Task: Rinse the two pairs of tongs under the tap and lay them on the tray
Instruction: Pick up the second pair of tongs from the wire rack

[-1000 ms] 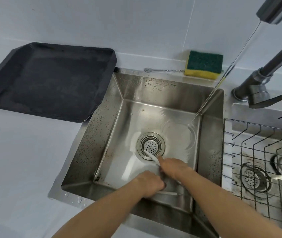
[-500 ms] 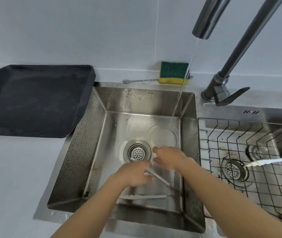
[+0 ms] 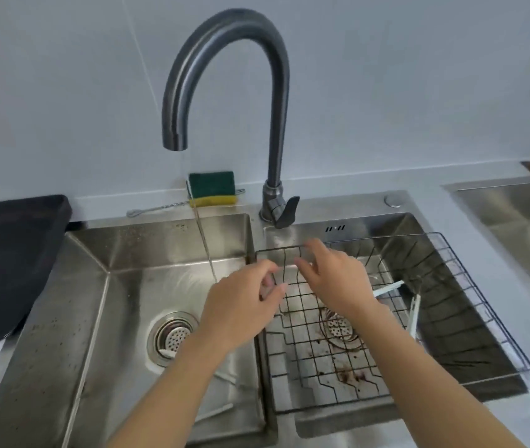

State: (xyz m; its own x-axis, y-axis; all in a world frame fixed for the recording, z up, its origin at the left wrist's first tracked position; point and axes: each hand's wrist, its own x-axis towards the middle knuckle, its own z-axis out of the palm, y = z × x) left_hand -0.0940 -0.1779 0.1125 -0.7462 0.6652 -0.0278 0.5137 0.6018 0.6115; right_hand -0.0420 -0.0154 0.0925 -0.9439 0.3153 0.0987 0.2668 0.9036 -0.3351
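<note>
One white pair of tongs point(image 3: 216, 413) lies on the floor of the left sink point(image 3: 95, 286), partly hidden under my left forearm, one tip near the drain point(image 3: 173, 337). The other white pair of tongs point(image 3: 414, 315) leans in the wire basket point(image 3: 470, 286) in the right sink. My left hand point(image 3: 241, 305) hovers over the divider between the sinks, fingers loosely curled and empty. My right hand point(image 3: 331, 279) is beside it over the basket's left end, fingers apart near the rim. The tap point(image 3: 225, 30) runs a thin stream point(image 3: 207, 253) into the left sink. The black tray point(image 3: 11, 260) sits on the counter at left.
A green and yellow sponge point(image 3: 212, 188) and a thin metal brush point(image 3: 157, 209) lie behind the left sink. The tap lever point(image 3: 284, 210) stands between the sinks. Another steel basin point(image 3: 515, 208) is at the far right.
Both hands let go of the tongs in the left sink and rose to the right, over the divider. The view swung up and right, showing the whole tap.
</note>
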